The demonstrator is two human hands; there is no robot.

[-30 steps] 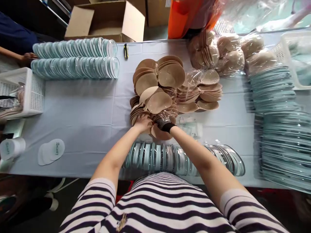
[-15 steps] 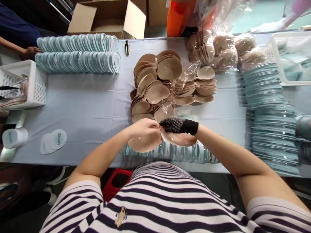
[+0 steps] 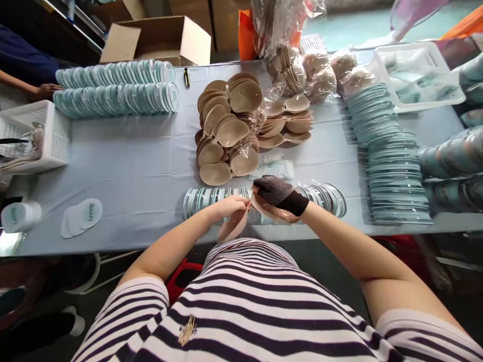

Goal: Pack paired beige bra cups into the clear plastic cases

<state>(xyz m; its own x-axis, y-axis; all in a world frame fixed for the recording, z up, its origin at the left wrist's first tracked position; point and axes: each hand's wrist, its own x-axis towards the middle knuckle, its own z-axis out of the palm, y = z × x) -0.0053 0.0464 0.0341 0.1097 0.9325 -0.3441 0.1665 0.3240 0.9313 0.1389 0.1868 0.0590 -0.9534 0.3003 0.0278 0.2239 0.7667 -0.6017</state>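
A beige stick-on bra (image 3: 234, 225) hangs between my hands, close in front of my striped shirt. My bare left hand (image 3: 229, 206) pinches its left cup near the middle join, and that cup dangles tilted. In a black dotted glove, my right hand (image 3: 274, 193) grips the right cup by its inner edge. Beneath both hands runs a row of round, pale-blue transparent packs (image 3: 204, 199) standing on edge. Just beyond them lie piled beige stick-on bras (image 3: 232, 134), with small printed packets (image 3: 277, 169) at the pile's near right.
Two rows of round packs (image 3: 116, 98) stand back left, near another person's hand (image 3: 47, 90). A white basket (image 3: 60, 136) is at left, white round cards (image 3: 89, 213) nearer. Stacked packs (image 3: 396, 176) and another basket (image 3: 455, 93) stand right. A yellow-black cutter (image 3: 187, 78) lies far back.
Both hands have come slightly nearer my body with the bra. Its left cup has swung from facing up to hanging edge-on. My view has shifted to the right.
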